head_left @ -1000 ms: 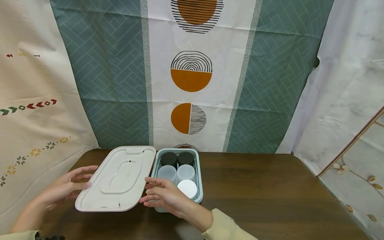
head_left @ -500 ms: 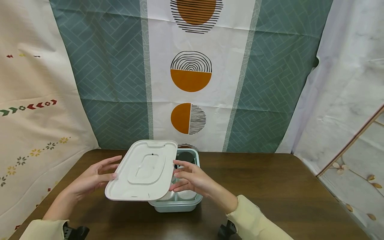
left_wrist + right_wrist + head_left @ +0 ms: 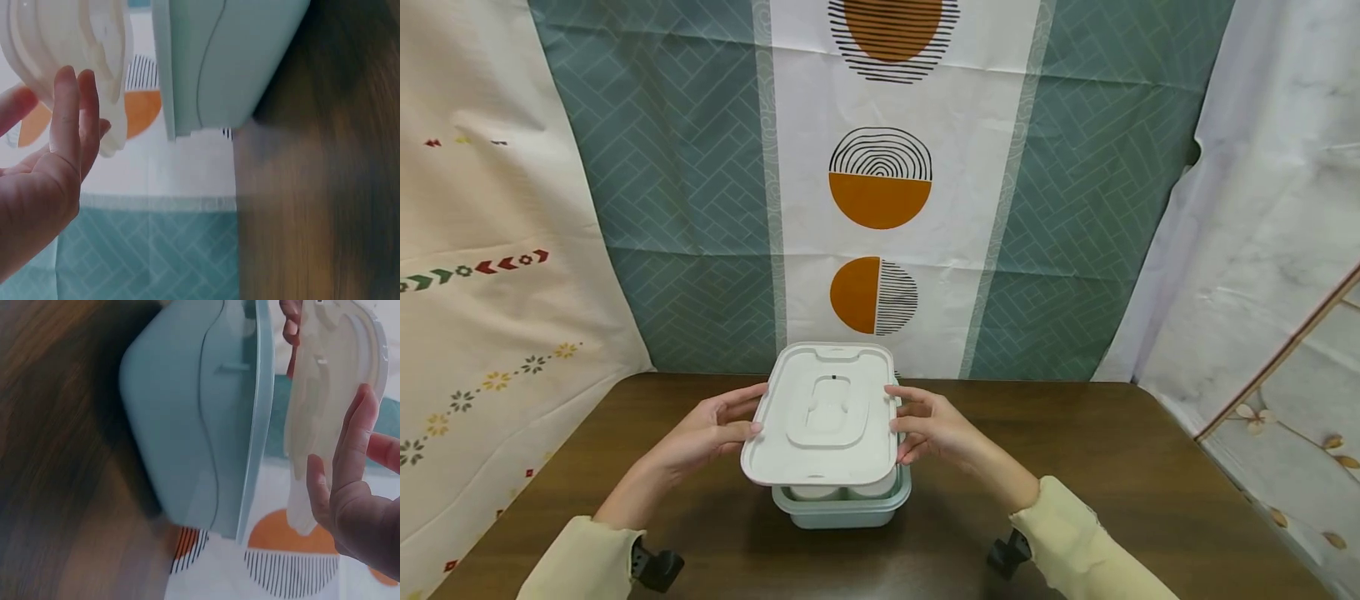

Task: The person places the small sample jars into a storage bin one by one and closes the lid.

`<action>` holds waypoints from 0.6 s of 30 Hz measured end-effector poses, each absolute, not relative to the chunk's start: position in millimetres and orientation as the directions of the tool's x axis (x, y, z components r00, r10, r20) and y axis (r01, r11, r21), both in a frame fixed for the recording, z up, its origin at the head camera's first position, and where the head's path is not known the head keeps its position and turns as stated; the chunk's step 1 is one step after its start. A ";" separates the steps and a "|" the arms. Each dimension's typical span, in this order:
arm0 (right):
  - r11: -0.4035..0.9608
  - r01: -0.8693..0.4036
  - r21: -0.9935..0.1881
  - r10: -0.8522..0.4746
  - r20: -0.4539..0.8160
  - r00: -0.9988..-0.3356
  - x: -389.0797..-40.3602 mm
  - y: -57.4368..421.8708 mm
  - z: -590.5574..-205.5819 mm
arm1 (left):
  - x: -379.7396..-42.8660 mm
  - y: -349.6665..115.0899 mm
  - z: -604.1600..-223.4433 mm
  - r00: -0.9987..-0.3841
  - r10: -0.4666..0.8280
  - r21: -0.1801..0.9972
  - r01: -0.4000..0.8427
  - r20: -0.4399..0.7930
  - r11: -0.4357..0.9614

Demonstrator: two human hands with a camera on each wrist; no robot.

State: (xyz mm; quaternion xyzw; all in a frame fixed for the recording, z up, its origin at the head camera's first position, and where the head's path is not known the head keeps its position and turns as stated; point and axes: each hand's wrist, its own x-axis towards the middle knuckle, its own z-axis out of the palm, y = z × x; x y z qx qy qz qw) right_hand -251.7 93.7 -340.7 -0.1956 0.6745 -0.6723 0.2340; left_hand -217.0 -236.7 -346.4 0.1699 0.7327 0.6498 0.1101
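A white rectangular lid (image 3: 827, 412) is held over a pale blue-green storage box (image 3: 841, 518). My left hand (image 3: 711, 427) grips the lid's left edge, thumb on top and fingers underneath. At the opposite edge, my right hand (image 3: 942, 432) holds it the same way. The lid covers most of the box, though white round tops (image 3: 872, 488) show below its near edge. Both wrist views show a gap between the lid (image 3: 334, 356) and the rim of the box (image 3: 256, 431). The rest of the box's contents is hidden.
The box stands on a dark brown wooden table (image 3: 1037, 475), near its back edge. Behind hangs a patterned cloth (image 3: 880, 204), with a cream cloth (image 3: 497, 308) at the left and a marbled one (image 3: 1247, 250) at the right.
Both hands have carried the lid rightward, from the left of the box to above it. The box has stayed put, and its dark and white round tops have become mostly covered.
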 end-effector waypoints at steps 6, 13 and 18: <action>0.023 0.033 -0.999 -0.557 -0.040 -0.830 -254.5 108.2 -339.4 | -220.5 -220.7 -346.8 -0.919 0.383 0.987 0.132 0.087 0.094; 0.002 -0.034 -0.999 -0.475 0.029 -0.879 -254.8 113.6 -334.4 | -215.7 -206.4 -340.5 -0.958 0.250 0.985 0.158 0.137 0.066; 0.081 -0.106 -0.991 -0.385 0.067 -0.921 -255.1 113.0 -326.9 | -212.9 -201.1 -336.2 -0.956 0.159 0.957 0.267 0.248 0.116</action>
